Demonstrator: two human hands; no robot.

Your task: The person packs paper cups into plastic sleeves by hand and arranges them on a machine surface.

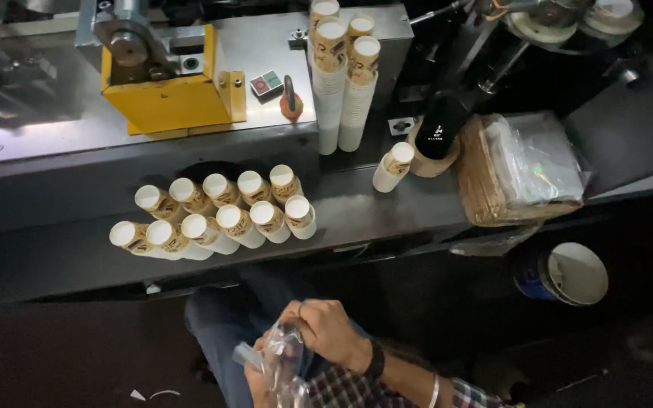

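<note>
place: paper-cup factory floor | signs: steel forming machine [153, 128]; yellow guard [168, 98]; stacked paper cups [341, 75]

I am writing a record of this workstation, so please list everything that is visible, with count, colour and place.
Paper cup stacks: ten, white and tan, lying in two rows on the grey ledge.
Upright cup stacks: about four, white and tan, on the machine top.
Single cup stack: one, leaning, right of the rows.
Yellow machine block: one, upper left.
Plastic bags on a cardboard pile: clear on brown, right.
Bucket: one, blue, on the floor at right.
Clear plastic bag: one, in both hands.
Right hand; left hand, mostly hidden.
</note>
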